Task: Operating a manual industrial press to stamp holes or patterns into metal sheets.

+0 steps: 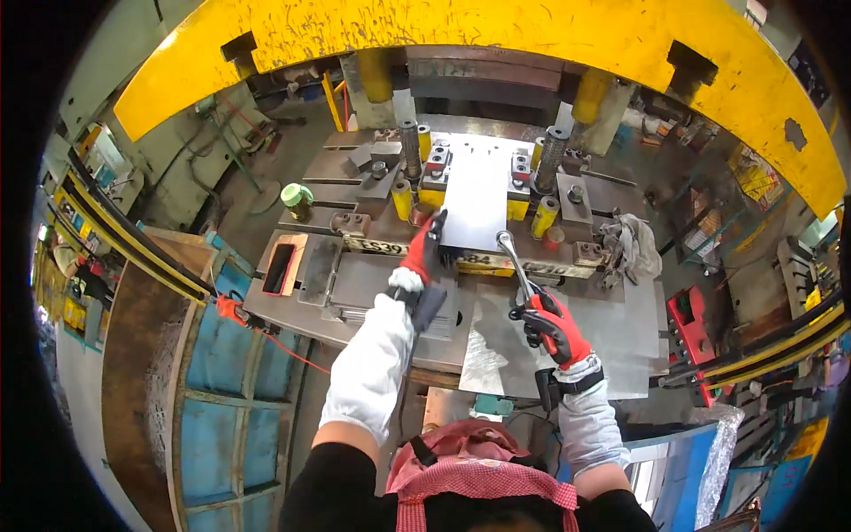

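Note:
A bright, flat metal sheet (pixel 476 191) lies on the die (pixel 496 264) in the press, between two rows of yellow and dark posts. My left hand (pixel 424 253), in a red and black glove, is at the sheet's near left edge with its fingers stretched out and together. My right hand (pixel 554 330), gloved alike, is closed round the handle of a long metal tool with a round head (pixel 517 262). The tool's head is at the sheet's near right corner; whether it touches the sheet I cannot tell. A stack of flat metal plates (pixel 377 293) lies below left of the die.
A yellow press beam (pixel 461 25) spans overhead. A green-lidded bottle (pixel 299 202) and a red-edged phone-like object (pixel 281 269) are on the left. A grey rag (pixel 634 248) lies at right, beyond a flat sheet (pixel 603 346). A blue-panelled frame (pixel 217 355) stands lower left.

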### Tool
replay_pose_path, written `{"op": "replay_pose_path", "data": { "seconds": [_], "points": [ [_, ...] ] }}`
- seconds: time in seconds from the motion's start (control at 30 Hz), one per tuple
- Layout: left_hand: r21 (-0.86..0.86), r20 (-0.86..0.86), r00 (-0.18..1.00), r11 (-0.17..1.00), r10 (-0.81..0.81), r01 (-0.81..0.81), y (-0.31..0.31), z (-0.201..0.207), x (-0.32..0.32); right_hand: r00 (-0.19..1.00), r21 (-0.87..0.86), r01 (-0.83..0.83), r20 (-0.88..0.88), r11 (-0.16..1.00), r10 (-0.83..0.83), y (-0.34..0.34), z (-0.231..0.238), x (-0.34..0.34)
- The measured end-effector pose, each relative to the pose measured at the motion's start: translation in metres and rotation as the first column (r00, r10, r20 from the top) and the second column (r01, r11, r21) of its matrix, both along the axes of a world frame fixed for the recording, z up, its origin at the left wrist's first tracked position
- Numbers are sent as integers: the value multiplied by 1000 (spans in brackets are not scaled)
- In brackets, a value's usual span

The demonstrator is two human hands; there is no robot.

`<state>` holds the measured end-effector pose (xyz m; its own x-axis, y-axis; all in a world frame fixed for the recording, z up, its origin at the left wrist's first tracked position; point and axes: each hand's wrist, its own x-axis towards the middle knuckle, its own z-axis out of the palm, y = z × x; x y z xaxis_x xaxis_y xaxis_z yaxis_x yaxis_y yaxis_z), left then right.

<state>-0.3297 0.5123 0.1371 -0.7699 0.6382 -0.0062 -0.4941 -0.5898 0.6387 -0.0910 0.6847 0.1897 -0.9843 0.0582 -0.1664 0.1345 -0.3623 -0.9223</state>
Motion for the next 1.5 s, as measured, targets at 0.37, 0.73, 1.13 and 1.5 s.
{"op": "replay_pose_path", "data": {
  "seconds": [0.37,0.73,1.13,1.5],
  "points": [
    [-20,-14,963,963,269,-269,11,-13,33,994,17,-111,23,994,111,-1,14,-3],
    [-91,312,898,951,310,-297,41,13,38,625,184,778,-120,601,-772,54,-139,71],
    [-36,361,899,967,248,-252,30,8,35,397,-108,909,-67,403,-915,51,-189,79],
    [-52,394,898,980,197,-193,42,13,36,393,-47,918,-13,394,-919,85,-234,93]
  ]
}}
